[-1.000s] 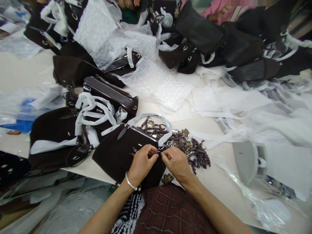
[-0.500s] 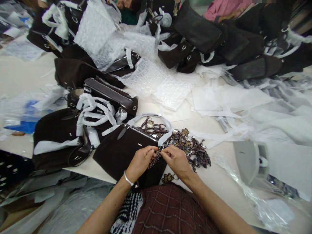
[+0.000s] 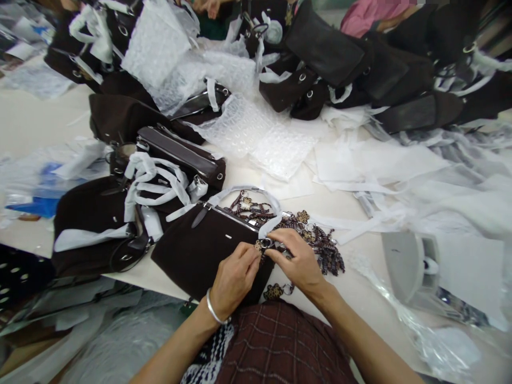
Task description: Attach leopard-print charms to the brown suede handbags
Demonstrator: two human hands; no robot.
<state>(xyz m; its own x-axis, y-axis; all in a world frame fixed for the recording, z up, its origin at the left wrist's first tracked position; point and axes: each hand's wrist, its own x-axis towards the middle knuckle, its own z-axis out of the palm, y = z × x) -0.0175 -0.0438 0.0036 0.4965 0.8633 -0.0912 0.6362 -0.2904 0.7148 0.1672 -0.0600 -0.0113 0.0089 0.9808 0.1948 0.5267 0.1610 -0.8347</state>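
1. The metal ring point(image 3: 266, 242) lies just left of our right hand point(image 3: 294, 258), the nearer one: thumb and forefinger parted, grip unclear.
2. Our left hand point(image 3: 236, 277), fingers curled, seems to pinch the spotted charm point(image 3: 258, 246) at the bag's point(image 3: 208, 245) upper right corner.
3. Soft, dark, matte, the bag slants rightward across the pale counter point(image 3: 336, 314).

Workshop, bag finishing or packing type: bench point(image 3: 36, 114) crowded with matching dark handbags point(image 3: 200, 240), bubble wrap point(image 3: 284, 149), white sheets point(image 3: 372, 162), charms point(image 3: 320, 242) heaped, co-worker's pink sleeve point(image 3: 370, 16) opposite.
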